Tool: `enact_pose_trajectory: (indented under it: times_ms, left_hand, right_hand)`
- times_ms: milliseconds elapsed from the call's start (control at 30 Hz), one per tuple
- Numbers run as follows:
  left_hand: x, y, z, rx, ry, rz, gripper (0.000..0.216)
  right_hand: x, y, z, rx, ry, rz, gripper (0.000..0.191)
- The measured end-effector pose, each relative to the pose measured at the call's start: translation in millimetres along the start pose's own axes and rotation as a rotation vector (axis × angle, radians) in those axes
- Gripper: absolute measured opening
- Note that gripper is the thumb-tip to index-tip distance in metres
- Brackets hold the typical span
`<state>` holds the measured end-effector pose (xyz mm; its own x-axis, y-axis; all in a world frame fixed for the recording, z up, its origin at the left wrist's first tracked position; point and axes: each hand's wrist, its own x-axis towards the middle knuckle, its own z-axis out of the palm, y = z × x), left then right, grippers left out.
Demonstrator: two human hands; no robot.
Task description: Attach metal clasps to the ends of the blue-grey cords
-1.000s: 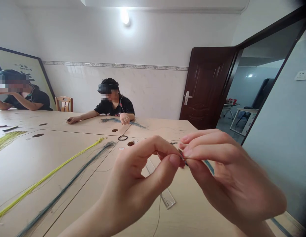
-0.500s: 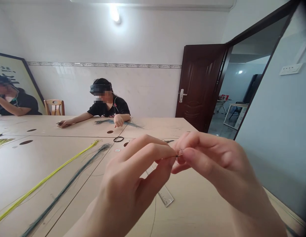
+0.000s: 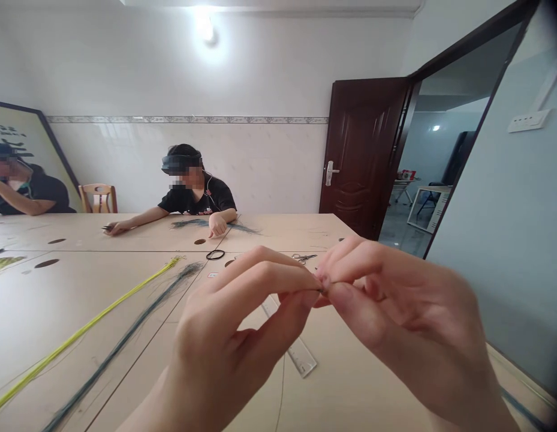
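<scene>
My left hand is raised over the table with thumb and forefinger pinched together on a thin dark thread. Facing it, my right hand pinches the same spot, its thumb and forefinger tips nearly touching those of the left. Only a tiny dark bit of the thread shows between the fingertips. Below the hands a fine strand runs down toward the near edge of the view; whether it joins the pinched thread I cannot tell. A clear ruler lies on the table, partly covered by my left hand.
Left on the table lie a yellow thread bundle and a blue-grey thread bundle. Scissors and a black ring rest beyond my hands. A co-worker sits across, another person at far left.
My fingertips have drawn closer together, and the right thumb and forefinger have closed over the short bit that showed between the hands. The scissors show more fully.
</scene>
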<state>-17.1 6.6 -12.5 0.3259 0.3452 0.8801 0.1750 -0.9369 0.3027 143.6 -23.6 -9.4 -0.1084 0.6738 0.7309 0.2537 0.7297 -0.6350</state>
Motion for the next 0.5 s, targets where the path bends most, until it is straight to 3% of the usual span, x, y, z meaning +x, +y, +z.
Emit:
enact_pose_trajectory:
  times_ms: [200, 500]
  left_hand:
    - [0.2, 1.7, 1.2, -0.157, -0.033, -0.062, 0.020]
    - [2.2, 4.7, 2.7, -0.210, -0.038, -0.091, 0.017]
  right_hand:
    - [-3.1, -4.3, -3.2, -0.030, -0.013, 0.019, 0.015]
    - [-0.4, -6.3, -1.6, -0.036, 0.001, 0.011, 0.016]
